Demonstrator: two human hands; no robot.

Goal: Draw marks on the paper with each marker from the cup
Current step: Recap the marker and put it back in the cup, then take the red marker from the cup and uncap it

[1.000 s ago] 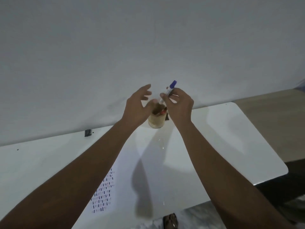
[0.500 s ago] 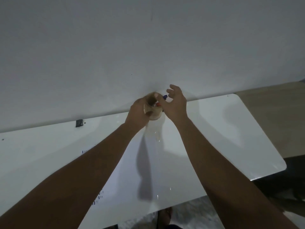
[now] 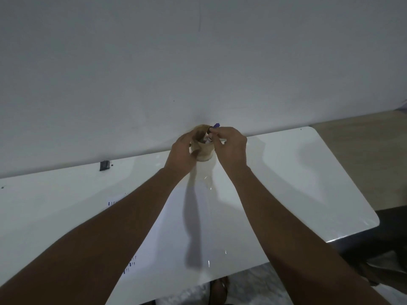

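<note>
A tan paper cup (image 3: 203,154) stands at the far edge of the white table (image 3: 308,183), against the wall. My left hand (image 3: 182,153) wraps around its left side. My right hand (image 3: 229,146) is at the cup's rim, thumb and fingers pinched on a marker whose blue cap (image 3: 216,125) pokes out above them. Other marker ends (image 3: 207,139) show inside the cup. The paper (image 3: 174,219) lies flat between my forearms. It carries short blue and dark marks, mostly hidden by my left arm.
A small black object (image 3: 104,165) sits at the table's back edge on the left. The wall rises right behind the cup. A dark seat (image 3: 387,238) stands past the table's right corner, and a foot (image 3: 218,289) shows below the near edge.
The blue-capped marker, held above the cup a second ago, went down into it. My right hand opened, then pinched shut at the rim. My left hand closed around the cup.
</note>
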